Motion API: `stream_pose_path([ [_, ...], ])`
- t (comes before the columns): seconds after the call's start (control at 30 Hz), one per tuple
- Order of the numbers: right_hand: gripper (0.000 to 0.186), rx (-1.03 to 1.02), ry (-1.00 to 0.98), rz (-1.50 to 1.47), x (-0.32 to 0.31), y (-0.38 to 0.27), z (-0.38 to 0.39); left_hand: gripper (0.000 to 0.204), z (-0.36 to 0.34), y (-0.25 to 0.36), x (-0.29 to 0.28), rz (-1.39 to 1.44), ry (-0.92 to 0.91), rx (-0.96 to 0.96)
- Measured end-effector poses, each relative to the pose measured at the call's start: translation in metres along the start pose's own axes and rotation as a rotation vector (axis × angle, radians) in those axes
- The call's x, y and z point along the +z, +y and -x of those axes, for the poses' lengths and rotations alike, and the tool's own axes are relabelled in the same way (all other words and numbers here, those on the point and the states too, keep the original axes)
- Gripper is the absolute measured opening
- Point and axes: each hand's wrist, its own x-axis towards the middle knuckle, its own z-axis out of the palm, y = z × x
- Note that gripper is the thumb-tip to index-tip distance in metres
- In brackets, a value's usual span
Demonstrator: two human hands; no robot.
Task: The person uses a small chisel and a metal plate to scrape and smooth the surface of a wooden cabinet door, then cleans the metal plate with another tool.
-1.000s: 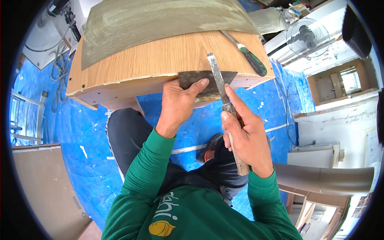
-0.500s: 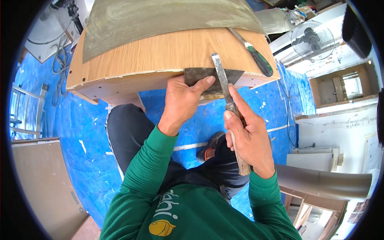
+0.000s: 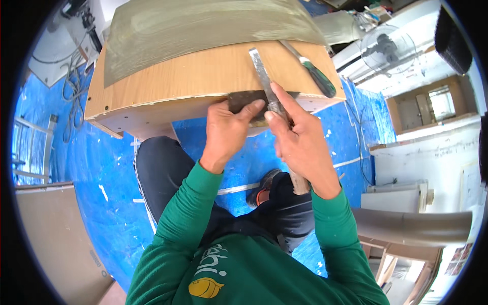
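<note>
Head view, entries as follows. Item: one long flat-bladed steel chisel with a worn pale wooden handle (image 3: 263, 76), its tip pointing far and slightly left over the tabletop. Right hand (image 3: 304, 145): clenched round the handle, index finger laid forward along the tool. Item: one thin dark rectangular plate (image 3: 240, 99), at the near edge of the tabletop, partly covered by the thumb. Left hand (image 3: 223, 132): grasping this plate, thumb on top, most fingers hidden. The chisel crosses over the plate; whether they touch cannot be told.

Support: one light wood-grain boxy tabletop (image 3: 178, 79) with a chipped near edge. On its far part: one broad olive-grey thin curved sheet (image 3: 213, 25). On its right side: one tool with a green-and-black handle and a narrow metal blade (image 3: 319, 79), handle end toward the near right, blade running far toward the sheet.

Surroundings: creased bright blue floor covering (image 3: 112, 152); loose grey looped cable (image 3: 68, 101), far left; flat brown board (image 3: 56, 223), near left; round caged fan (image 3: 384, 48), far right; brown curved rolled sheet (image 3: 417, 227), near right.
</note>
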Motion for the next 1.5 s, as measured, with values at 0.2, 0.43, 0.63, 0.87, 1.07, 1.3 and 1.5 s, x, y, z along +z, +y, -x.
stream_pose_path([
  [0.2, 0.061, 0.119, 0.055, -0.163, -0.015, -0.011, 0.055, 0.02, 0.001, -0.007, 0.0, -0.021, 0.013, 0.009],
  [0.43, 0.06, 0.148, -0.008, -0.178, -0.014, 0.004, 0.067, 0.019, 0.003, -0.003, 0.0, -0.004, 0.002, 0.032],
  [0.63, 0.06, 0.193, -0.045, -0.203, -0.011, 0.006, 0.064, 0.019, 0.004, -0.003, -0.002, -0.016, -0.001, -0.014],
  [0.87, 0.061, 0.188, -0.059, -0.187, -0.011, 0.008, 0.061, 0.019, 0.002, 0.002, 0.0, 0.008, -0.007, -0.01],
  [1.07, 0.06, 0.182, -0.061, -0.09, -0.013, 0.0, 0.06, 0.02, 0.002, 0.001, -0.002, 0.027, -0.021, -0.057],
  [1.3, 0.06, 0.034, 0.009, 0.15, 0.0, 0.005, 0.036, 0.019, 0.003, -0.002, -0.001, 0.048, -0.017, 0.006],
  [1.5, 0.061, 0.006, -0.047, 0.085, -0.001, -0.004, -0.022, 0.018, 0.002, 0.001, 0.0, 0.011, -0.005, 0.039],
])
